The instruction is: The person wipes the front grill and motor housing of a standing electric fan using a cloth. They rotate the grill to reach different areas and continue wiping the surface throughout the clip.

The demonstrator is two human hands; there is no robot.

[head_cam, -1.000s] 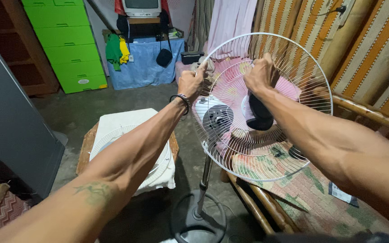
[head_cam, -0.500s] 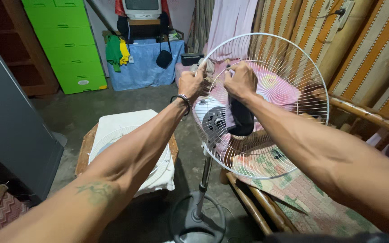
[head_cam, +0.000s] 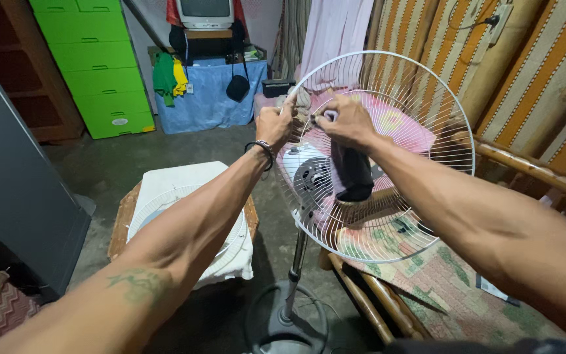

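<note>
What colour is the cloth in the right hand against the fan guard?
Black, or very dark; the cloth hangs from the right hand inside the white fan guard, head view.

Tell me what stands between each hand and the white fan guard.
Nothing visible. The left hand grips the rim of the white fan guard, and the right hand presses a dark cloth against its wires.

Bare grey concrete floor (head_cam: 165, 147), carrying the round dark base (head_cam: 287, 324) of a pedestal fan, a low wooden stool (head_cam: 120, 226) draped in white cloth (head_cam: 178, 177), green plastic drawers (head_cam: 93, 62), a bamboo bench (head_cam: 368, 301) with floral cushion (head_cam: 447, 288).
</note>
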